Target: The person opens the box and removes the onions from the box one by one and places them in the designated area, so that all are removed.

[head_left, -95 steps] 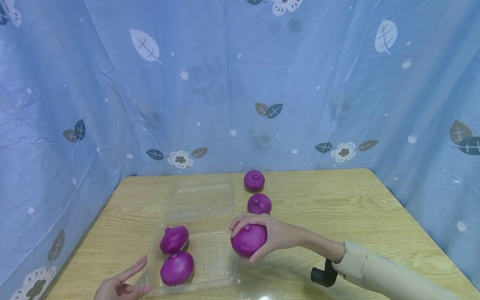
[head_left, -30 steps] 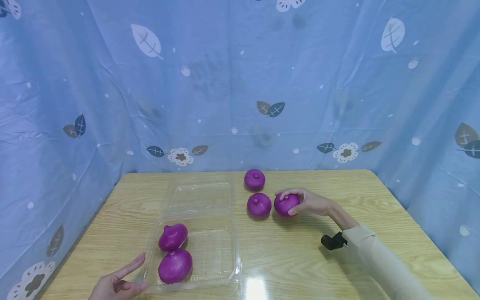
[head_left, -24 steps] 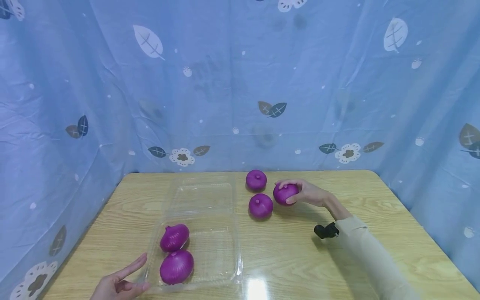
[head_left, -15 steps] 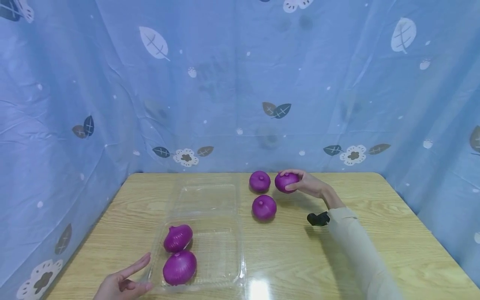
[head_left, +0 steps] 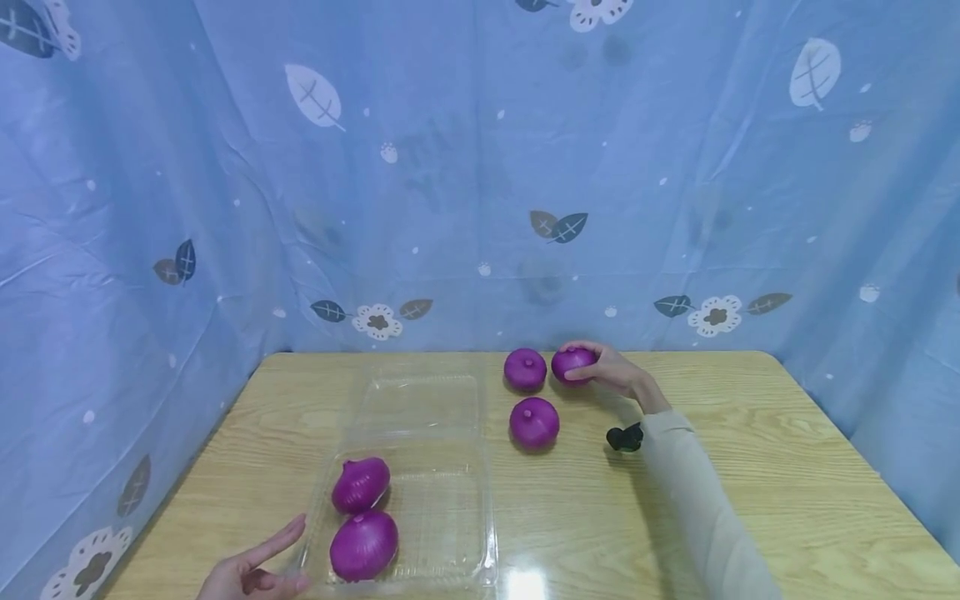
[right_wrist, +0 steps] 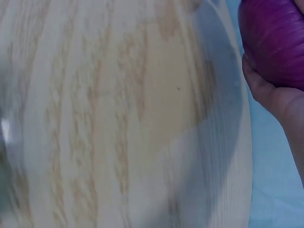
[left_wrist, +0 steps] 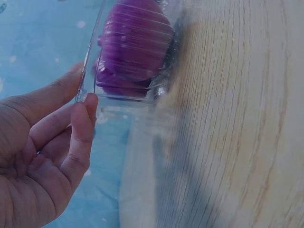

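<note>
My right hand (head_left: 611,368) grips a red onion (head_left: 572,361) at the back of the table, thumb and fingers around its sides. In the right wrist view that purple onion (right_wrist: 275,45) fills the upper right corner. Just left of it sits another onion (head_left: 525,369), and a further onion (head_left: 534,422) lies nearer me. At the front left, my left hand (head_left: 251,577) pinches the near-left rim of a clear plastic clamshell box (head_left: 442,521); the left wrist view shows thumb and fingers on the rim (left_wrist: 85,71). Two onions, one behind the other (head_left: 361,485), lie in the box's left half.
The box's clear lid (head_left: 420,402) lies folded back flat towards the far edge of the wooden table (head_left: 720,467). A blue patterned curtain (head_left: 480,183) hangs behind and at both sides. A black wrist device (head_left: 625,437) hangs under the right forearm.
My right hand has carried its onion from the box's right edge to the back right, beside the farthest onion. The left hand stays at the box's rim; the head view has shifted slightly.
</note>
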A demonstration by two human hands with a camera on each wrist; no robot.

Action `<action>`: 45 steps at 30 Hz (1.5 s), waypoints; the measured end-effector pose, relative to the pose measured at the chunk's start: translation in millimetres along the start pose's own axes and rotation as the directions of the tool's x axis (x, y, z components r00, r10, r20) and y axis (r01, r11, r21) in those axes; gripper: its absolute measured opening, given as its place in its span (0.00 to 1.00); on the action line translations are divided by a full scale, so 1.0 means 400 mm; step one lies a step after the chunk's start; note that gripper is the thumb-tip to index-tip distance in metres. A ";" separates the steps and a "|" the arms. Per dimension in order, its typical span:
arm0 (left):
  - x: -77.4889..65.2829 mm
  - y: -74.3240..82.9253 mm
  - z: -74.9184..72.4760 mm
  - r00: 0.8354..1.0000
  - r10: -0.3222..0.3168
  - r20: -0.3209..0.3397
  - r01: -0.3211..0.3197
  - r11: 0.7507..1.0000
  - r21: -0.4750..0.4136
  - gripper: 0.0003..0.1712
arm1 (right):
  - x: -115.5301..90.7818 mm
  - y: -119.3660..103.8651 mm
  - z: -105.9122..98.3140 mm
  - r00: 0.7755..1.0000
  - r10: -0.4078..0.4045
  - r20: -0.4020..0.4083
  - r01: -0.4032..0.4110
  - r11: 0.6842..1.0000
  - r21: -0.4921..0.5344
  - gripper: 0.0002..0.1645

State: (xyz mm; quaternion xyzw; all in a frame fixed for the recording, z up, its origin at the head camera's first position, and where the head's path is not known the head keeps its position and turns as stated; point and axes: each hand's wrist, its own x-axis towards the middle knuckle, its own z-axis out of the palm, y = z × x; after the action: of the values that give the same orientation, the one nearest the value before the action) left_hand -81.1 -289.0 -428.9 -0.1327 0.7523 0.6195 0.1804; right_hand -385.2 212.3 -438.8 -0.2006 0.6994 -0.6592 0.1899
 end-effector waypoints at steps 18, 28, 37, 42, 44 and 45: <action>0.006 0.001 0.009 0.997 0.075 -0.024 -0.074 0.997 0.031 0.31 | 0.001 -0.003 -0.007 0.999 0.015 -0.042 -0.025 0.973 -0.227 0.47; 0.004 0.003 0.008 0.997 0.074 -0.021 -0.074 0.997 0.009 0.32 | -0.009 -0.006 -0.032 0.998 0.047 -0.036 -0.054 0.969 -0.242 0.51; 0.003 0.000 0.004 0.998 0.060 -0.034 -0.061 0.998 -0.009 0.32 | -0.005 -0.004 -0.035 0.999 0.031 -0.028 -0.038 0.953 -0.301 0.64; 0.007 -0.008 -0.003 0.999 0.053 0.003 -0.053 0.997 -0.061 0.32 | -0.007 -0.006 -0.030 0.999 0.029 -0.039 -0.040 0.953 -0.300 0.62; 0.009 -0.012 -0.006 0.998 0.057 0.019 -0.055 0.995 -0.079 0.33 | -0.006 -0.005 -0.028 0.998 0.031 -0.051 -0.045 0.952 -0.303 0.58; 0.010 -0.013 -0.007 0.998 0.058 0.026 -0.056 0.995 -0.085 0.33 | -0.006 -0.004 -0.027 0.998 0.030 -0.053 -0.045 0.950 -0.309 0.56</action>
State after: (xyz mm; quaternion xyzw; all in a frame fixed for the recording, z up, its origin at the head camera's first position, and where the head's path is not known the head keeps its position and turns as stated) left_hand -82.6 -292.8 -434.9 -0.1100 0.7264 0.6574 0.1674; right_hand -388.9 222.8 -436.5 -0.1987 0.8023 -0.5420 0.1519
